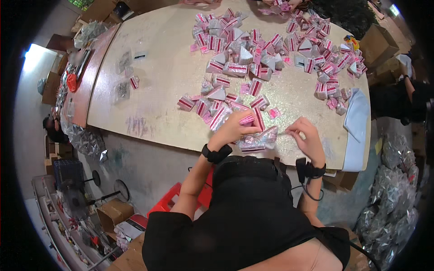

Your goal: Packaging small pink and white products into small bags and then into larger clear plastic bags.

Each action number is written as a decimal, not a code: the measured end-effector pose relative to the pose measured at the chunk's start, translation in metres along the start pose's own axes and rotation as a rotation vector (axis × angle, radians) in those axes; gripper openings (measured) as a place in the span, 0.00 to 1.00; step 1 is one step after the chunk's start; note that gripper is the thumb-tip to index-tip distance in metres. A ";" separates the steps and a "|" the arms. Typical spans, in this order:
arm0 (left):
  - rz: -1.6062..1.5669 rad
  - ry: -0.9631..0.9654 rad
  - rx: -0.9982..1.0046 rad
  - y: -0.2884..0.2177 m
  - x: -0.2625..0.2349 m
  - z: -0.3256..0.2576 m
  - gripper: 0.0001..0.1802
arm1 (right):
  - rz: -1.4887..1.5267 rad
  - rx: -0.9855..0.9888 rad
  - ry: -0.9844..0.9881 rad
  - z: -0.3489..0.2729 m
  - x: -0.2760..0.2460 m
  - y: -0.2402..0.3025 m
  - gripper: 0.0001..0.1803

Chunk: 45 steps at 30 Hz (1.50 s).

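Observation:
At the near table edge, my left hand (235,127) is closed on a small pink striped piece (247,120), perhaps a stack of pink cards. Just under those fingers lies a clear plastic bag (257,141) with a pink-and-white item inside. To its right, my right hand (305,136) has thumb and forefinger pinched together close to the bag's end; what they hold, if anything, is too small to tell. Cake-slice-shaped wedges with pink stripes (216,94), wrapped in clear film, lie just beyond my left hand. A small pink card (274,113) rests between the two hands, farther out.
Many more wrapped wedges (235,67) cover the table's far middle and right. A pale blue cloth or sheet (356,128) hangs along the right edge. Clear bags (122,91) lie at left. Another person's hands (291,4) are at the far edge. Cardboard box (379,45) at right.

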<state>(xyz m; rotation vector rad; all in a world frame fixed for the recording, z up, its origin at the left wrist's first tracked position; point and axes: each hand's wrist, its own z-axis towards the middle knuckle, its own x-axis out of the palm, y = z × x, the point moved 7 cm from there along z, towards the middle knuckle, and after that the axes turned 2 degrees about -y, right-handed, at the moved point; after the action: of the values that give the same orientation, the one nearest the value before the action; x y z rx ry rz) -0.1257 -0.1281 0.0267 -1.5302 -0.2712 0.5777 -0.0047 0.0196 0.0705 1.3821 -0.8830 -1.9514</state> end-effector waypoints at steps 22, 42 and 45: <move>-0.158 0.118 0.100 -0.040 0.030 -0.017 0.26 | -0.125 -0.429 -0.261 -0.009 0.043 0.064 0.19; -0.416 -0.115 0.074 -0.007 0.004 -0.016 0.23 | 0.367 0.237 -0.158 0.001 0.049 0.026 0.07; -0.295 -0.126 0.136 -0.012 0.006 -0.015 0.23 | 0.248 0.241 -0.313 0.001 0.053 0.035 0.07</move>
<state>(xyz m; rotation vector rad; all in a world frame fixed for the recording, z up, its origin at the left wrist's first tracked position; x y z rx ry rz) -0.1104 -0.1369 0.0370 -1.2948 -0.5338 0.4486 -0.0177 -0.0426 0.0686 1.0426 -1.4050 -1.9421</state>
